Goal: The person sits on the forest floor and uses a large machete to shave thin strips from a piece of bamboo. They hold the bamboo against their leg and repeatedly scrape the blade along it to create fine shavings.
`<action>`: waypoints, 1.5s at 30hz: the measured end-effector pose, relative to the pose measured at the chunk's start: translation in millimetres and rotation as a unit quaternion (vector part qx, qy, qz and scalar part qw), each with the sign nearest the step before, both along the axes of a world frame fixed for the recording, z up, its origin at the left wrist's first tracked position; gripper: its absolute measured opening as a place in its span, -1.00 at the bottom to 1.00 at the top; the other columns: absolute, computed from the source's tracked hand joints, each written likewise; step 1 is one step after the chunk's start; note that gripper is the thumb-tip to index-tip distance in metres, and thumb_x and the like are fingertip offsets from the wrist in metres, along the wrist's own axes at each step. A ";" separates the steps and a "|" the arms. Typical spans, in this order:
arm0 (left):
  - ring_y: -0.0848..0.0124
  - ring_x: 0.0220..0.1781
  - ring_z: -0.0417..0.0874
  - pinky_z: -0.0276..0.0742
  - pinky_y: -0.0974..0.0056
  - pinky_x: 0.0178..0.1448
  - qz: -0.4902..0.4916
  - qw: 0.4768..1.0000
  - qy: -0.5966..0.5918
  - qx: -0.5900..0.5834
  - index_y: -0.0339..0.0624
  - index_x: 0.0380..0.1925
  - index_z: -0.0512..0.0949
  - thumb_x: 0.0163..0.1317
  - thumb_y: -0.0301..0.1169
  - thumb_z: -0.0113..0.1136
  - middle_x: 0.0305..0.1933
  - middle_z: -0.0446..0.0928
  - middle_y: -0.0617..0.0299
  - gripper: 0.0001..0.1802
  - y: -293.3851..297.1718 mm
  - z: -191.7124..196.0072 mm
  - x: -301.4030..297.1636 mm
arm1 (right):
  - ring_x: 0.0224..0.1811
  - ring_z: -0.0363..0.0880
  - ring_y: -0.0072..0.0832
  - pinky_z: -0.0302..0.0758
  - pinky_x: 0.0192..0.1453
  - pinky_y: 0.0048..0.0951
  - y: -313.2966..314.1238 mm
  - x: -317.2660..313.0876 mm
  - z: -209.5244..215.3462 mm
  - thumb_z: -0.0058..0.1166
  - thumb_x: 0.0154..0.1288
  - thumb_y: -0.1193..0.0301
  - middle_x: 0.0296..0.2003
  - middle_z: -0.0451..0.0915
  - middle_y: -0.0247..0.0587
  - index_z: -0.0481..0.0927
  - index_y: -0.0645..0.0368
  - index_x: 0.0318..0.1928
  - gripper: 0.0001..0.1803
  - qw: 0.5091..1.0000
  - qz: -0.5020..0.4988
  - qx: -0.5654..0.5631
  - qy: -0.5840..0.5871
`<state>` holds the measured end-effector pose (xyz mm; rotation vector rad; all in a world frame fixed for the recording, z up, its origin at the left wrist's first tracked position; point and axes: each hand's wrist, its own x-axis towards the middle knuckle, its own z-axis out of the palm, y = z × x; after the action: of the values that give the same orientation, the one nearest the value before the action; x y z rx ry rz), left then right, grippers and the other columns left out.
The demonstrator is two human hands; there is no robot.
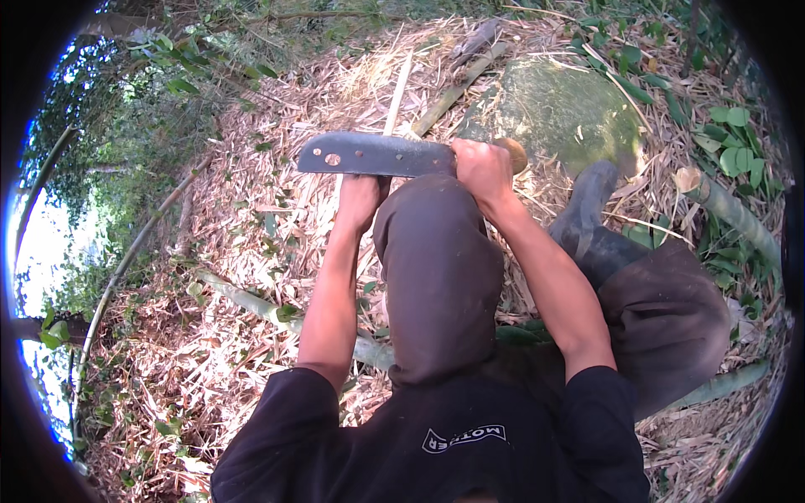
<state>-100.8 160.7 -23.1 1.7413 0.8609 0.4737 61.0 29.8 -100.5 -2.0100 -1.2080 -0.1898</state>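
A broad dark machete [376,156] with several holes in its blade lies crosswise in front of my raised knee. My right hand [485,172] is wrapped round its handle, and the round wooden butt shows beyond the fist. My left hand [362,199] is closed just below the blade, with its fingers partly hidden by the metal. A pale, thin bamboo strip [398,94] sticks out past the blade's far side, in line with my left hand. Where the strip crosses the blade, it is hidden underneath.
A mossy boulder [563,113] stands ahead to the right. Dry leaf litter [226,369] covers the ground. Green bamboo poles lie about, one [256,306] at left and a cut one [729,210] at right. My boot [594,214] rests near the boulder; leafy brush borders the left.
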 end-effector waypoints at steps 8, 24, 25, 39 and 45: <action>0.08 -0.27 0.61 0.49 0.12 -0.10 -0.089 0.965 -0.006 0.245 -0.35 -0.12 0.59 0.41 -0.28 -0.05 -0.30 0.62 -0.07 -0.65 -9.7 -24.5 -35.0 | -0.50 0.68 -0.03 0.61 -0.38 -0.08 5.6 1.7 -8.2 -0.14 0.27 0.45 -0.51 0.66 0.00 0.60 0.16 -0.46 -0.75 0.999 0.005 0.040 -0.005; 0.16 -0.15 0.70 0.54 0.13 -0.09 -0.085 0.936 0.163 0.300 -0.41 -0.10 0.57 0.41 -0.31 0.04 -0.22 0.67 -0.11 -0.67 -3.8 -15.8 -0.4 | -0.47 0.68 -0.03 0.61 -0.33 -0.07 6.2 -1.8 9.4 -0.12 0.26 0.43 -0.50 0.65 0.03 0.58 0.16 -0.48 -0.77 0.999 0.021 0.032 -0.007; 0.19 -0.13 0.70 0.54 0.15 -0.07 -0.090 0.923 0.217 0.305 -0.41 -0.09 0.57 0.42 -0.31 0.04 -0.21 0.68 -0.11 -0.67 0.9 -15.9 7.8 | -0.47 0.68 -0.03 0.61 -0.33 -0.07 7.0 -1.6 6.8 -0.12 0.25 0.43 -0.50 0.65 0.03 0.59 0.16 -0.48 -0.77 0.999 0.015 0.036 -0.006; 0.20 -0.15 0.70 0.53 0.16 -0.07 -0.008 0.990 0.034 0.135 -0.45 -0.13 0.56 0.43 -0.32 0.00 -0.19 0.67 -0.11 -0.67 -17.7 -16.5 -26.4 | -0.37 0.70 -0.05 0.61 -0.30 -0.09 7.0 -6.6 1.8 -0.03 0.22 0.39 -0.40 0.69 -0.04 0.58 0.15 -0.38 -0.85 1.000 0.014 -0.016 0.000; 0.25 -0.10 0.70 0.56 0.18 0.03 -0.119 0.942 0.124 0.288 -0.39 0.01 0.57 0.39 -0.32 0.07 -0.13 0.69 -0.02 -0.65 -15.4 -22.2 -30.4 | -0.41 0.70 -0.05 0.61 -0.33 -0.09 -1.3 -2.5 -2.4 -0.03 0.23 0.38 -0.45 0.67 -0.03 0.57 0.15 -0.38 -0.85 1.000 -0.018 0.000 -0.014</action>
<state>-131.2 145.3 -45.3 2.4547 0.7079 0.3676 58.5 28.5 -102.8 -2.0374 -1.1892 -0.2366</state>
